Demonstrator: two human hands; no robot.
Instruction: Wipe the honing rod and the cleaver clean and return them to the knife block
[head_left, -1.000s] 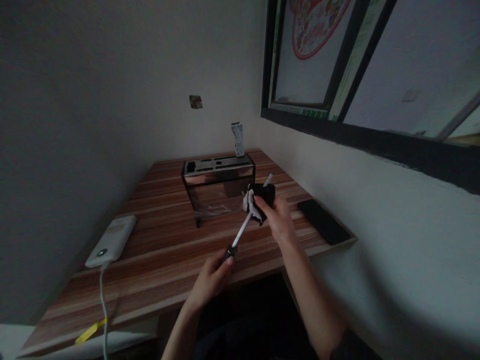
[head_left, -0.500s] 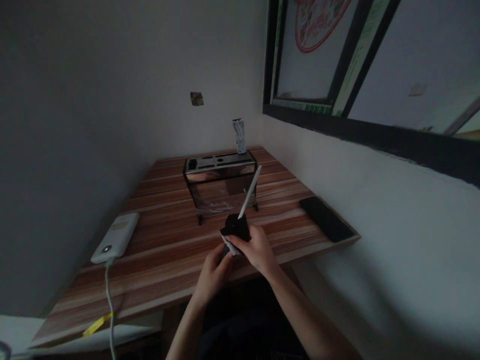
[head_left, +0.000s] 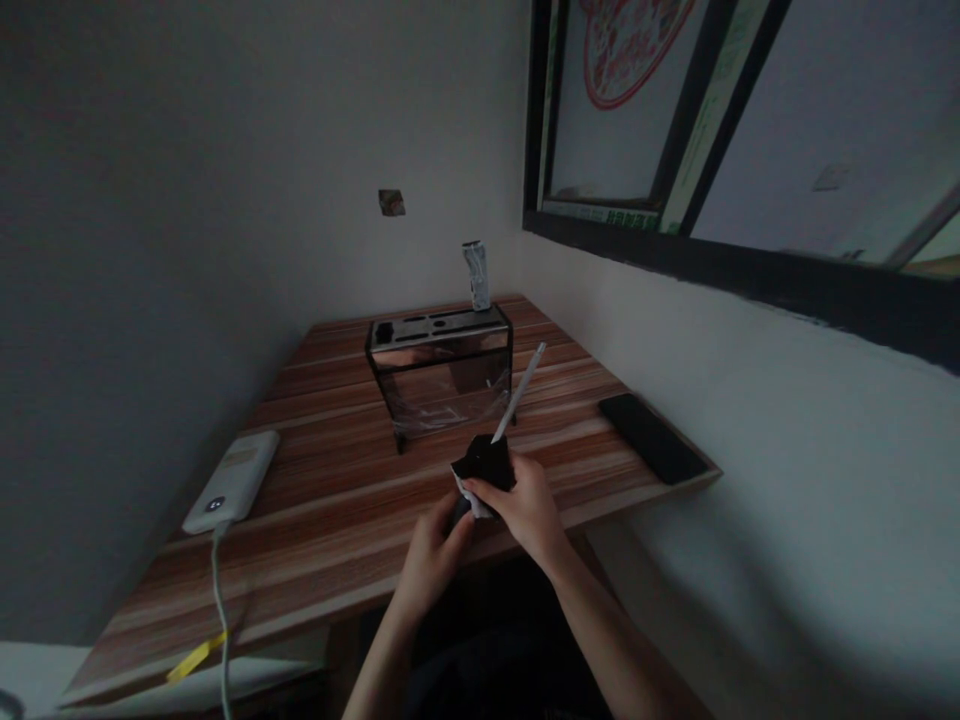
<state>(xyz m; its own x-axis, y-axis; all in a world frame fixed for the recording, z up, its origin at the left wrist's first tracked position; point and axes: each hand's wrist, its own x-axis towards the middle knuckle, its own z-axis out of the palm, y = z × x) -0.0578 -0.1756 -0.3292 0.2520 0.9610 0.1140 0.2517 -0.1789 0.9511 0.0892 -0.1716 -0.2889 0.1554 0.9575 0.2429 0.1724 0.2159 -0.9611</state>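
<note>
Both hands meet above the front of the table around a small black object (head_left: 486,458) whose exact kind I cannot make out. From its top a thin whitish rod (head_left: 519,392) sticks up, tilted to the right. My right hand (head_left: 529,500) grips the black object from the right, its thumb pressed on a white piece like cloth or paper (head_left: 478,505). My left hand (head_left: 433,548) is closed at the lower left of the same object; the fingertips are partly hidden. Just beyond stands a black-framed rack (head_left: 439,345) with a slotted top and clear film over its front.
A silvery upright piece (head_left: 477,275) stands at the rack's right end. On the left lies a white power bank (head_left: 234,482) with a cable (head_left: 218,590) hanging over the table edge. A black phone (head_left: 651,437) rests by the right wall, below a dark-framed window (head_left: 679,235).
Both hands and the black object have shifted slightly right and down in view. The whitish rod leans further to the right. The grip looks the same.
</note>
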